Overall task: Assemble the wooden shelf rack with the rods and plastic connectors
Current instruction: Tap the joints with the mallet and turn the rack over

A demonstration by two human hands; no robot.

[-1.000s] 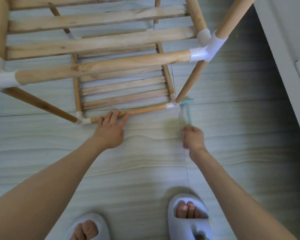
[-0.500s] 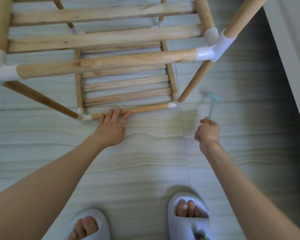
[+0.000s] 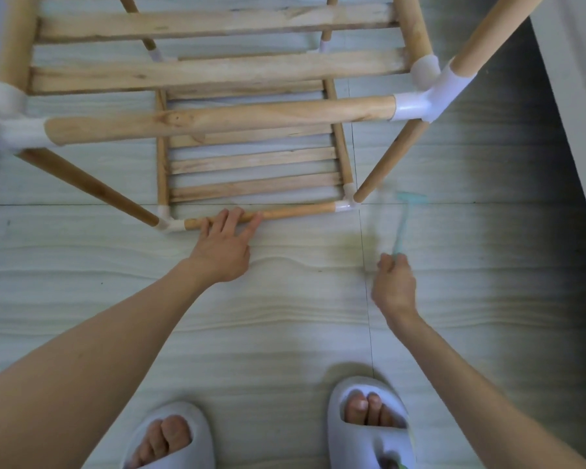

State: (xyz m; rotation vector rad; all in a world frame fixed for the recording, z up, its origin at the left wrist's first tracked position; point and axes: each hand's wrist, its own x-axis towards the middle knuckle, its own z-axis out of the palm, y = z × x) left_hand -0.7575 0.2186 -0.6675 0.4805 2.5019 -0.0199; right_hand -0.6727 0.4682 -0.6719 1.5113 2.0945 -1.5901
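- Right hand (image 3: 394,286) is curled round the handle of a small teal hammer (image 3: 403,225), head blurred w/ motion, just beside the front right connector (image 3: 345,206). Risk: a fast swing lands off the plastic, hits the floor tile (image 3: 285,316) or glances off (toes in the slippers (image 3: 369,421) are bare, near below).
- Left hand (image 3: 224,245) lies w/ fingers spread, pressing on the bottom front rod (image 3: 295,211) at floor level. Risk: fingers sit on the same rod being driven; a jolt could pinch them, or the rod slides left out of the front left connector (image 3: 168,223).
- Front right leg (image 3: 386,164) end looks apart from its connector, prob. not seated; a knock could skew it more.
- Shelf rack (image 3: 217,113) farther up: upper joint (image 3: 427,96) carries slanted rods, so repeated blows may loosen it.
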